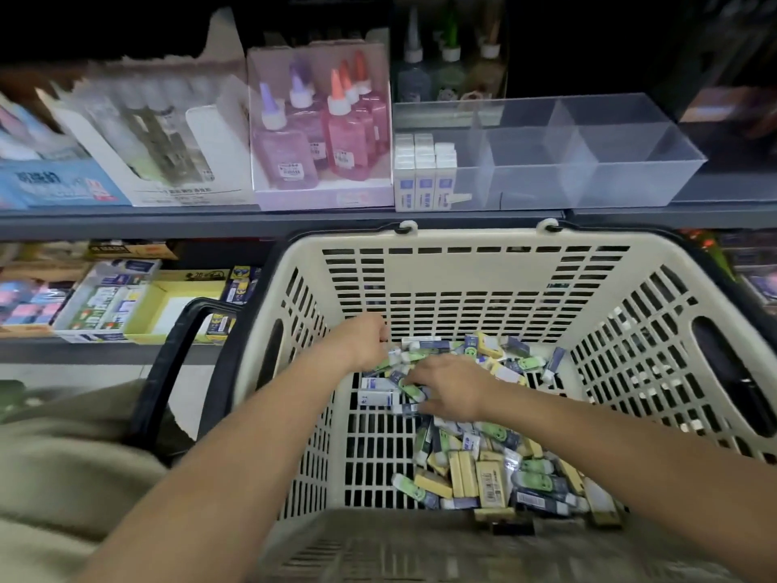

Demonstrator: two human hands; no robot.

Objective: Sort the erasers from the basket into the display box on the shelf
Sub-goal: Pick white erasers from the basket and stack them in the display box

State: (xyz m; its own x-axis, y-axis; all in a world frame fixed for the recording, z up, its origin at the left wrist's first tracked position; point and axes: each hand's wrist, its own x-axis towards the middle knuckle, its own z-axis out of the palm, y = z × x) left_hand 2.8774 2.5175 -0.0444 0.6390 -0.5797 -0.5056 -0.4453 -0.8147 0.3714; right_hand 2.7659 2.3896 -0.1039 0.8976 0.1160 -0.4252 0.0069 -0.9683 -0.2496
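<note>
A cream plastic basket point(475, 284) stands below the shelf, holding a heap of small erasers point(483, 469) in yellow, green and blue-white wrappers. Both my hands are down inside it. My left hand point(361, 342) is curled over erasers at the far left of the heap; whether it grips one is unclear. My right hand point(450, 387) lies spread on the pile, fingers touching a green eraser point(410, 389) and blue-white ones. On the shelf above stands a clear display box point(630, 162) with dividers. Its left compartment holds upright white-blue erasers point(424, 174); the other compartments are bare.
Left of the display box are a box of pink and purple glue bottles point(323, 132) and a white carton of pens point(159, 136). The lower shelf holds stationery boxes point(126, 300). The basket's black handle point(168, 363) hangs at its left side.
</note>
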